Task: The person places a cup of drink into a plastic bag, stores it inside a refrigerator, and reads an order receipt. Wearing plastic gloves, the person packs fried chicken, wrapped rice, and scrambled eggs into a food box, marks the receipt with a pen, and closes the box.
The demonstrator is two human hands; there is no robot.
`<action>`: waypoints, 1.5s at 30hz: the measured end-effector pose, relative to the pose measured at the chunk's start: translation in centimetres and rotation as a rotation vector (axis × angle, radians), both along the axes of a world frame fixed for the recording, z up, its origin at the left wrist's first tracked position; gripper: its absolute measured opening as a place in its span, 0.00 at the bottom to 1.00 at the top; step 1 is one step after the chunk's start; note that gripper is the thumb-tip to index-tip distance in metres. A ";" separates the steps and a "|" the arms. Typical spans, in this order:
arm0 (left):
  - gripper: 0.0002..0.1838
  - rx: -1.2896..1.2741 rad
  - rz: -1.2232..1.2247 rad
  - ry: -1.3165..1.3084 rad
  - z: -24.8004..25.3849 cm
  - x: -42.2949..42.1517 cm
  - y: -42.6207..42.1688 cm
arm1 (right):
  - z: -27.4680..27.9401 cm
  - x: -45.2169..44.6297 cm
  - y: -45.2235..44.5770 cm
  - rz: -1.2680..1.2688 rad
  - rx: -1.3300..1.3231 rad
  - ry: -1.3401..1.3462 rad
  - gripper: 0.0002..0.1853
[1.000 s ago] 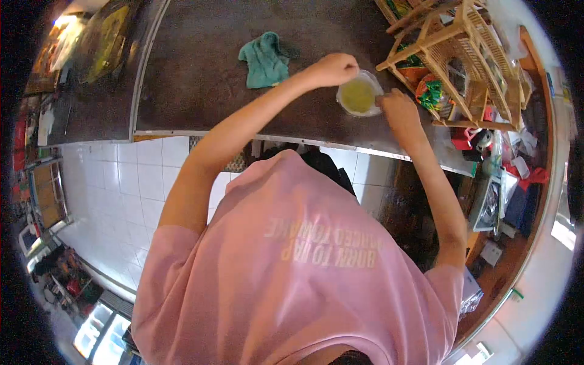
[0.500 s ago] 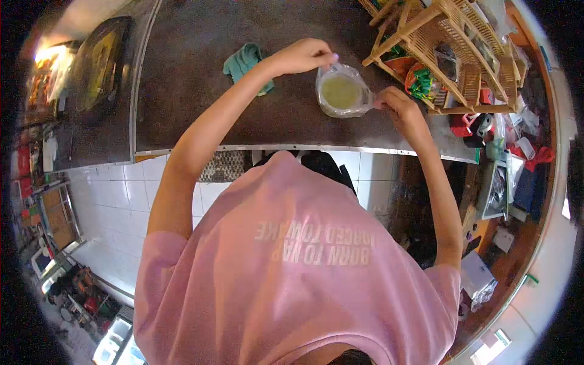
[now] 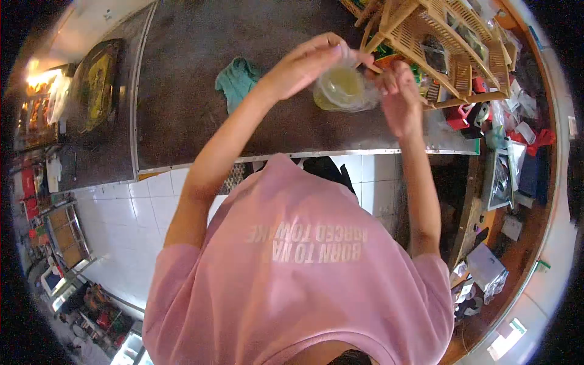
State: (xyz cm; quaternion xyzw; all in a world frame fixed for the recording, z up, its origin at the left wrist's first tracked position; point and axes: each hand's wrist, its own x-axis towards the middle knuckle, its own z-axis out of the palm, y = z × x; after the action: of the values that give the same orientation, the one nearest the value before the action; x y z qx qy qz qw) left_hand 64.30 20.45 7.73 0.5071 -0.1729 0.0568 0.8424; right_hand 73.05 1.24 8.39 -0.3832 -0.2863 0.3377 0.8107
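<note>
A clear cup (image 3: 339, 85) of pale yellow-green liquid is inside a thin clear plastic bag (image 3: 365, 100) over the dark tabletop. My left hand (image 3: 307, 66) reaches across the upper left side of the cup, its fingers closed on the gathered top of the bag. On the other side, my right hand (image 3: 401, 97) has its fingers bent at the bag's right edge, pinching it; motion blurs the fingertips. A crumpled teal cloth (image 3: 237, 83) lies left of the cup, near my left forearm.
A bamboo rack (image 3: 426, 52) holding packets stands close by my right hand. The table's metal-trimmed front edge (image 3: 292, 156) runs before my body. A framed picture (image 3: 100, 85) is at the far left, and piled goods (image 3: 517, 115) are at the right.
Both hands have come closer together above the cup, drawing the bag's sides inward. My left fingers now reach further right, and my right hand has turned upward.
</note>
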 end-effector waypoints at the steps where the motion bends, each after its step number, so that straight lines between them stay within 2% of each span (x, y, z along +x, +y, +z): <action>1: 0.16 -0.073 -0.009 0.041 -1.6 0.3 -0.5 | -0.9 0.3 0.9 0.002 0.040 0.092 0.11; 2: 0.16 0.014 0.066 0.070 -2.6 0.4 -0.7 | -1.9 0.5 1.6 0.003 0.081 0.185 0.11; 5: 0.16 0.253 0.228 0.179 -4.3 -0.3 -0.9 | -4.4 0.2 2.5 -0.110 0.002 0.180 0.08; 8: 0.18 0.535 0.419 0.078 -6.3 -0.7 -2.1 | -5.2 -0.8 2.3 -0.133 -0.186 0.218 0.10; 9: 0.18 0.565 0.426 0.055 -7.1 -0.5 -2.3 | -5.3 -0.9 2.3 -0.153 -0.225 0.158 0.10; 12: 0.18 0.606 0.356 0.146 -8.5 -0.3 -2.7 | -7.2 -1.0 2.1 -0.232 -0.316 0.015 0.13; 13: 0.17 0.604 0.408 0.072 -8.1 -0.2 -3.3 | -7.7 -1.1 2.2 -0.274 -0.327 -0.013 0.14; 15: 0.14 0.487 0.412 0.156 -9.3 0.3 -3.6 | -8.4 -1.0 2.1 -0.369 -0.341 -0.132 0.16; 19: 0.11 0.236 0.531 0.345 -8.3 0.6 -4.3 | -7.1 -0.8 1.4 -0.262 -0.434 -0.382 0.10; 22: 0.11 0.279 0.363 0.381 -8.0 0.8 -3.8 | -7.4 -0.8 1.5 -0.305 -0.547 -0.288 0.09; 25: 0.05 0.673 0.514 0.218 -6.9 0.2 -5.1 | -7.9 -1.1 2.3 -0.653 -0.684 -0.493 0.06; 28: 0.04 0.903 0.474 0.194 -6.1 0.0 -4.6 | -6.9 -0.6 1.9 -0.475 -0.777 -0.599 0.04; 29: 0.04 0.998 0.496 0.119 -5.7 0.0 -4.3 | -5.7 -0.5 1.5 -0.345 -0.859 -0.560 0.05; 32: 0.05 1.212 0.532 -0.030 -5.1 0.2 -3.6 | -6.4 0.4 0.3 -0.226 -0.752 -1.025 0.07; 34: 0.05 1.271 0.501 -0.031 -5.3 0.5 -3.6 | -6.6 0.5 -0.1 -0.259 -0.668 -1.077 0.09; 35: 0.05 1.270 0.538 -0.054 -5.3 0.6 -3.6 | -6.5 0.6 -0.2 -0.282 -0.626 -1.101 0.10; 37: 0.06 1.264 0.606 -0.105 -5.6 1.0 -3.8 | -7.9 0.8 -0.1 -0.109 -0.546 -0.653 0.10; 38: 0.06 1.077 0.527 0.021 -6.3 1.3 -3.8 | -8.4 1.0 -0.1 -0.022 -0.499 -0.431 0.11; 40: 0.08 0.697 0.367 0.262 -8.0 1.7 -3.5 | -8.3 0.8 -0.4 -0.218 -0.651 -0.744 0.13; 41: 0.09 0.655 0.316 0.332 -8.2 1.8 -3.1 | -7.3 0.1 -0.3 -0.322 -0.724 -0.895 0.14; 43: 0.12 0.571 0.204 0.471 -8.5 2.1 -2.4 | -4.5 -2.0 0.4 -0.421 -0.656 -0.772 0.15; 44: 0.12 0.530 0.160 0.445 -9.1 2.4 -1.7 | -3.7 -2.6 0.6 -0.470 -0.622 -0.715 0.15; 45: 0.13 0.487 0.119 0.419 -9.7 2.8 -0.9 | -6.2 -1.6 0.6 -0.491 -0.514 -1.048 0.13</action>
State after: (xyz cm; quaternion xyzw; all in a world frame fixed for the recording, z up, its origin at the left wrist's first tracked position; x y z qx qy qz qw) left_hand 67.13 19.55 -1.95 0.7037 0.0259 -0.0425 0.7087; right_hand 71.49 1.86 2.16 -0.7346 -0.4590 -0.0326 0.4986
